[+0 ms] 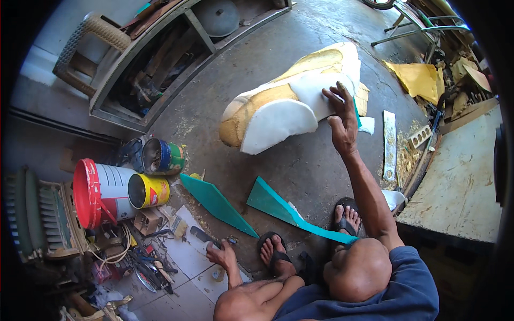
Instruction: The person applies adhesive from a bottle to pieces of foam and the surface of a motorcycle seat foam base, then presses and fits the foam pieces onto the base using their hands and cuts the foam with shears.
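- A metal-framed shelf unit, to the upper left of the long foam form, holding a dark jumble.
- A worn, cream-painted flat board, to the right of the foam form.
- The long foam form itself, yellow with smooth white pieces over it, lying on the grey floor; I can make out no writing on it.
- A white plastic bucket with a red rim, on its side to the lower left of the foam form; red print marks its wall.
- A bent teal strip, below the foam form.
- A pointed flat teal panel, left of that strip and also below the foam form.
- A blue-and-green round tin, left of the foam form; its coloured sides show no clear words.
- A yellow can with red lettering, lower left of the foam form, its label partly turned away.
- The right hand, fingers spread and slightly bent at the foam form's white side, thumb apart.
- The left hand, well below the foam form, fingers curled beside a dark, slim handle-like object; I cannot tell whether it grips this.
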Demonstrator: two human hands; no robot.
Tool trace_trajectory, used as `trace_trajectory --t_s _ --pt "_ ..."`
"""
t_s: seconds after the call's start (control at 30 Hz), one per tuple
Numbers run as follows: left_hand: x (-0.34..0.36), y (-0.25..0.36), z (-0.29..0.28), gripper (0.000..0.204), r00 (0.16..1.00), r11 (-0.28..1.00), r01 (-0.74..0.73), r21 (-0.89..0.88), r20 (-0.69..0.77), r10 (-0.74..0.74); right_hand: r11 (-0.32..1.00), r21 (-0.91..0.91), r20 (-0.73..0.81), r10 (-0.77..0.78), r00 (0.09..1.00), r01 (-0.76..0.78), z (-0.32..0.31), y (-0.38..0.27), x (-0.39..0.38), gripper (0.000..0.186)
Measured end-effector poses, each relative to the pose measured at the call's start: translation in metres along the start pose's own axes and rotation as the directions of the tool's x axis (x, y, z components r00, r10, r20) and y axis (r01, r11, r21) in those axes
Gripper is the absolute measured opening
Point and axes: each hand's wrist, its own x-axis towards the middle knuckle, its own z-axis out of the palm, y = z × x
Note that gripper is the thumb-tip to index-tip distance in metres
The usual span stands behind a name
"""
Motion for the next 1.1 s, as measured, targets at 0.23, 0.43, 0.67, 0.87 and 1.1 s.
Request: trace_trajectory --t_s 0.23,0.43,0.67,0.87,1.1 --pt "-0.021 0.056 -0.01 0.071 0.955 0.931 0.294 -0.215 0.038 -0.293 0.966 -0.043 -0.015 0.256 0.967 -0.256 -0.055 0.037 -0.083 0.079" --pt "0.023 -0.06 -0.019 0.072 0.849 0.94 -0.307 0.15 0.489 0.2 0.949 -0.158 0.085 0.29 0.953 -0.274 -0.02 0.056 -0.114 0.071" --pt "-0.032 0.04 -0.042 0.06 0.739 0.833 -0.548 -0.072 0.425 0.522 0.597 -0.264 0.769 0.604 0.208 -0.758 0.049 0.0 -0.189 0.042" --pt "-0.053 0.06 -0.051 0.06 0.783 0.869 -0.47 -0.155 0.38 0.492 0.387 -0.204 0.803 0.592 0.072 -0.899 0.086 -0.015 -0.241 0.057" --pt "-0.064 0.054 -0.059 0.048 0.8 0.891 -0.428 -0.148 0.397 0.45 0.463 -0.341 0.841 0.54 -0.045 -0.819 0.09 -0.014 -0.243 0.059"
